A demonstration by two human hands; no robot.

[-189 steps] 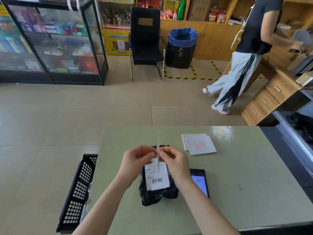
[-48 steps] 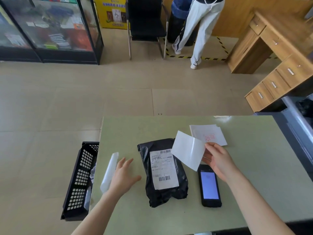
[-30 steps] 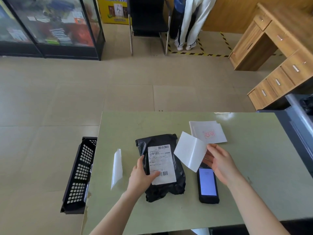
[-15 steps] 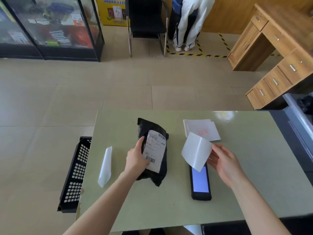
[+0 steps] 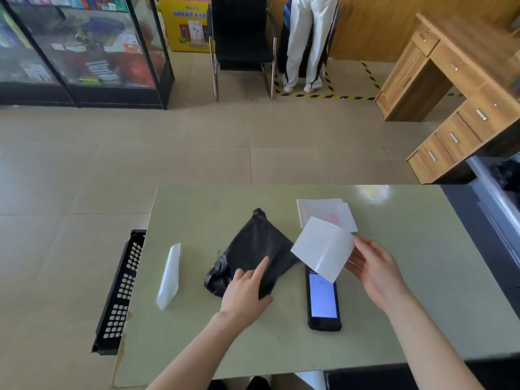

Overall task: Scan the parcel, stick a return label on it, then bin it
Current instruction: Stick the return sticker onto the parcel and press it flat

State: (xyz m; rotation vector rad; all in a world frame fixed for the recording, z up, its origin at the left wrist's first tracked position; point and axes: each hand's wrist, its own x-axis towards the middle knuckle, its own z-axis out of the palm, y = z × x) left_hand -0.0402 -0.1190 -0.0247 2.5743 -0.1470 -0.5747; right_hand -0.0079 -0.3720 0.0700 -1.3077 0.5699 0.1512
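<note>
Shop floor and glass display cabinets form the background; the working surface is a pale green bench (image 5: 394,291) at the near edge of the view. A black perforated basket (image 5: 121,291) stands on the floor against the bench's left side, within reach, and is judged to be the bin for finished parcels.

On the bench, the black parcel (image 5: 259,249) lies near the centre with its plain side up, so no printed label shows; this presents a clear face for the return label. The left hand (image 5: 247,294) presses flat on the parcel's near end, fingers spread, index extended, to hold the soft bag steady.

The right hand (image 5: 374,271) pinches one edge of the white return label (image 5: 323,249) and holds it raised and curled just right of the parcel. Gripping by the edge probably keeps the fingers off the adhesive.

A phone (image 5: 323,299) with a lit screen lies just right of the parcel, presumably serving as the scanner. A stack of spare labels (image 5: 312,209) rests beyond it. A curled white backing strip (image 5: 168,277) lies discarded left of the parcel.
</note>
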